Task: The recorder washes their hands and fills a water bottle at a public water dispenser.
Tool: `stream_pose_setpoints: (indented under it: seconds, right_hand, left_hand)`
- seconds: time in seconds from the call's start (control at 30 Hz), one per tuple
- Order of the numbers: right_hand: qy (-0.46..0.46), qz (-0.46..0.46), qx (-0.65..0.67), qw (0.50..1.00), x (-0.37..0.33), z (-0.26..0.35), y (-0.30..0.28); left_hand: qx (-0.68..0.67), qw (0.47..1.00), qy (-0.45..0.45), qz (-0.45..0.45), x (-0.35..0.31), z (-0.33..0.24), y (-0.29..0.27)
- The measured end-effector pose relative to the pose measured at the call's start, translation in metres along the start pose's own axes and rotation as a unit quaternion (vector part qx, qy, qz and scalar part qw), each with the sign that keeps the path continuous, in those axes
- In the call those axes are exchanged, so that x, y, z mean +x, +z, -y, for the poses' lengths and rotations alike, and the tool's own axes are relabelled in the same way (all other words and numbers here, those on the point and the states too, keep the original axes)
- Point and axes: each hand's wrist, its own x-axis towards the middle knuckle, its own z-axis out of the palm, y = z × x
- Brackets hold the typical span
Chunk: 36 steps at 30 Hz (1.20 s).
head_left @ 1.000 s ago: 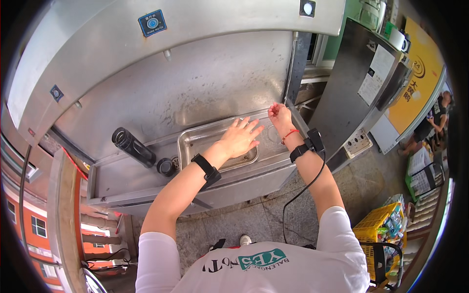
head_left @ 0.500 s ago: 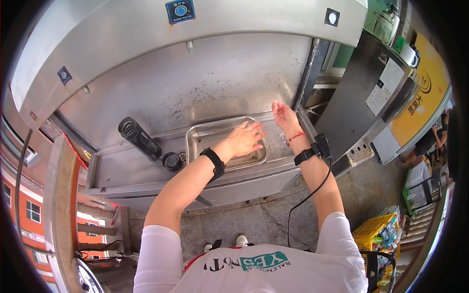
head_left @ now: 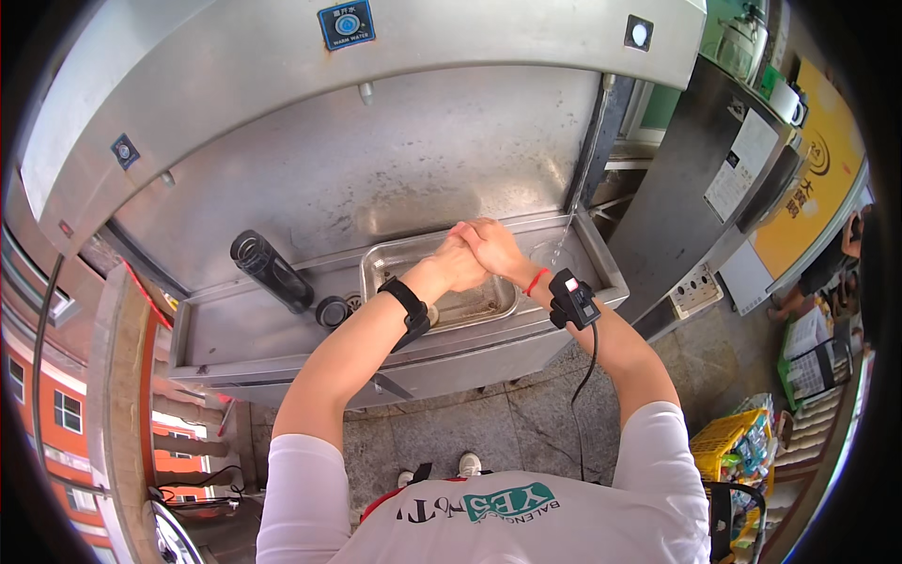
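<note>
Over the metal tray (head_left: 376,258) in the steel trough, my two hands are pressed together. My right hand (head_left: 492,246) closes over my left hand (head_left: 455,267), whose fingers are mostly hidden beneath it. To their right, a thin stream of water (head_left: 575,209) falls from the right spout (head_left: 609,82) into the trough, apart from both hands. At the left, a dark open bottle (head_left: 272,271) stands in the trough, and a black round cap (head_left: 331,311) lies beside it.
A steel dispenser panel (head_left: 507,38) with another spout (head_left: 366,92) overhangs the trough (head_left: 225,343). A dark metal cabinet (head_left: 695,179) stands at the right. A yellow crate (head_left: 716,446) of bottles is on the floor at lower right. A cable (head_left: 584,385) hangs from my right wrist device.
My right hand has moved left, away from under the right spout, onto my left hand. Both were apart with fingers spread. The falling water now shows as an unbroken thin stream.
</note>
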Motion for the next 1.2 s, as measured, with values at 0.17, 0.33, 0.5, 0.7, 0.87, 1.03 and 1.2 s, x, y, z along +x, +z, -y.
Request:
stream_pose_setpoints:
  seconds: [0.17,0.33,0.5,0.7,0.87,1.03,1.2]
  right_hand:
    - [-0.2,-0.036,-0.077,0.976,-0.009,0.034,0.017]
    - [-0.177,-0.058,-0.056,0.981,-0.009,0.005,0.007]
    - [0.241,-0.261,0.436,0.827,-0.012,-0.097,-0.034]
    - [0.216,-0.425,0.732,0.487,-0.005,-0.142,-0.087]
    - [0.186,-0.386,0.812,0.396,0.0,-0.155,-0.088]
    - [0.16,-0.367,0.844,0.358,0.001,-0.154,-0.087]
    - [0.143,-0.333,0.852,0.378,0.001,-0.152,-0.087]
  left_hand:
    - [-0.112,0.983,-0.008,-0.146,0.001,0.026,0.032]
    - [-0.095,0.976,0.081,-0.178,-0.01,0.018,0.023]
    - [-0.221,0.959,-0.024,-0.175,-0.032,-0.012,0.004]
    - [-0.572,0.795,-0.135,-0.148,-0.033,-0.003,0.027]
    - [-0.844,0.483,-0.204,-0.117,-0.032,0.001,0.035]
    - [-0.894,0.364,-0.205,-0.165,-0.028,-0.007,0.037]
    - [-0.922,0.289,-0.187,-0.177,-0.023,-0.016,0.034]
